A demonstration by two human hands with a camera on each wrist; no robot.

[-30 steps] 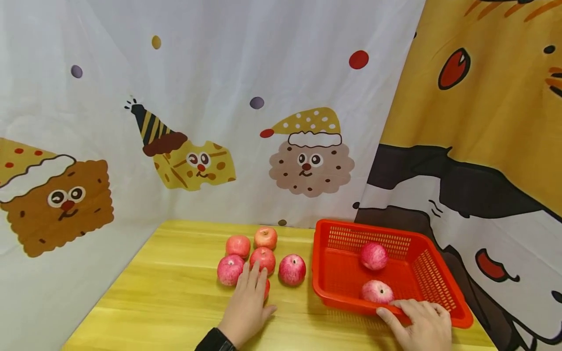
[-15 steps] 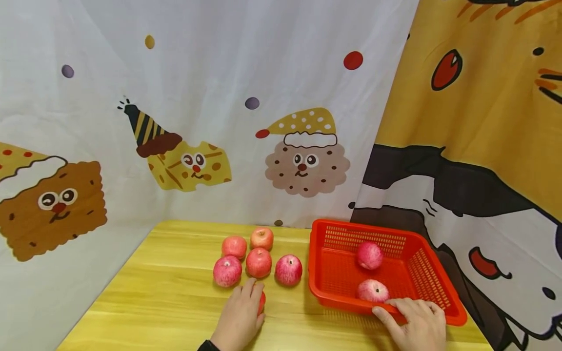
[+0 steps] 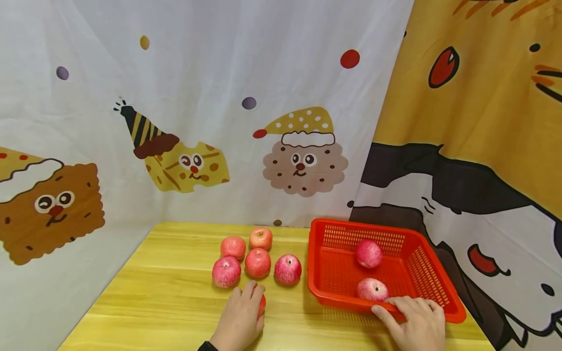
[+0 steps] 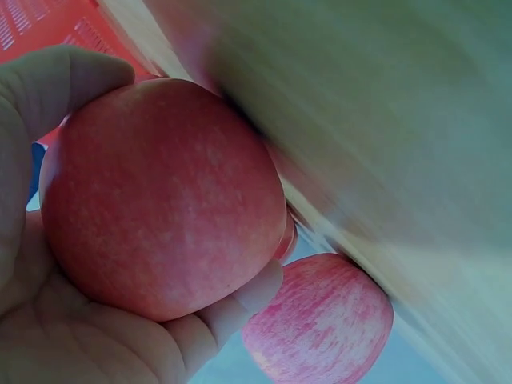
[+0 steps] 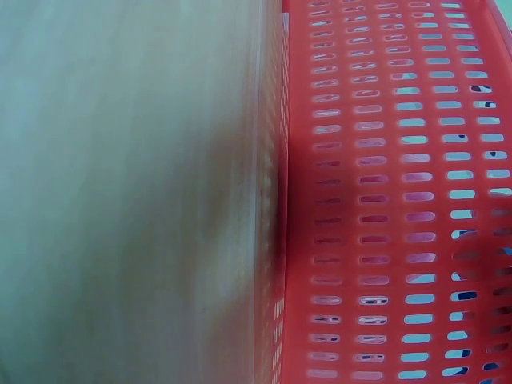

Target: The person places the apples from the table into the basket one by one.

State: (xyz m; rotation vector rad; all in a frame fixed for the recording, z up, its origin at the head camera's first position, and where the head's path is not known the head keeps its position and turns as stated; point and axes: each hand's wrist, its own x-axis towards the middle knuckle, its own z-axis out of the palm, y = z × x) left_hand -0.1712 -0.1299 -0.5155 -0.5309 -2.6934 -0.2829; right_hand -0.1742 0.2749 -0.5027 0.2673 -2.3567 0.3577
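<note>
My left hand [image 3: 238, 317] grips a red apple [image 4: 164, 200] near the table's front, its thumb on one side and fingers curled round the other. In the head view most of that apple is hidden behind the hand. My right hand [image 3: 416, 321] holds the front rim of a red plastic basket [image 3: 340, 301], fingers hooked over the edge. Inside the basket sit two apples, one pink-red apple [image 3: 369, 253] towards the back and one paler apple [image 3: 372, 289] by the front wall. The right wrist view shows the basket's slotted side [image 5: 368, 184] but no hand.
Several apples stand in a loose group beyond my left hand, among them a pink apple [image 3: 226, 272] and a dark red apple [image 3: 288, 269] nearest the basket. They rest on a yellow wood-grain table [image 3: 145, 292]. A printed curtain [image 3: 210, 73] hangs behind.
My left hand has drawn back towards the table's front, and its fingers have curled round the front apple, which stands farther from the group. The right hand stays on the basket rim.
</note>
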